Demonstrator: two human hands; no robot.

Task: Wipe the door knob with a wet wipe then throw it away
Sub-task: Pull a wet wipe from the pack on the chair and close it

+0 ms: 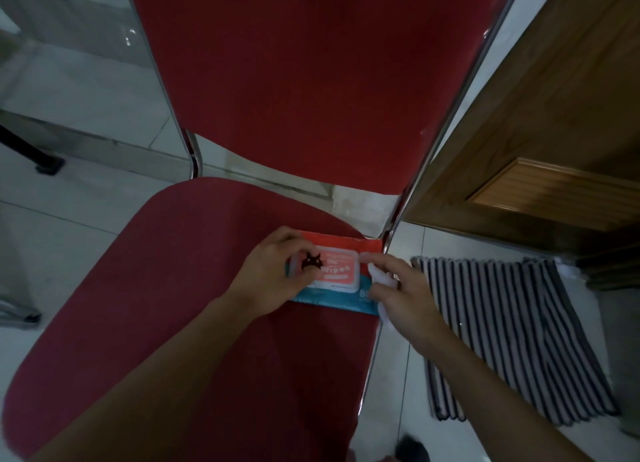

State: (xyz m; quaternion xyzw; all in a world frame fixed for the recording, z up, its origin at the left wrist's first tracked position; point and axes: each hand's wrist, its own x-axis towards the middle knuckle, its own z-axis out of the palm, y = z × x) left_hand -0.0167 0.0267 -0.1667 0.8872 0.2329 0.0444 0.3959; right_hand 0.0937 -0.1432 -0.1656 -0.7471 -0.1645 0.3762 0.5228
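A pack of wet wipes (341, 273), orange and blue with a pink flip lid, lies on the back right part of a red chair seat (194, 288). My left hand (273, 271) rests on the pack's left side, fingers curled over the lid. My right hand (403, 297) is at the pack's right end and holds a crumpled white wet wipe (379, 276) under its fingers. The lid looks closed. The door knob is not in view.
The chair's red backrest (311, 63) rises behind the seat, with chrome frame tubes (446, 122) at both sides. A brown wooden door (540, 115) stands to the right. A striped floor mat (512, 333) lies on the white tiles before it.
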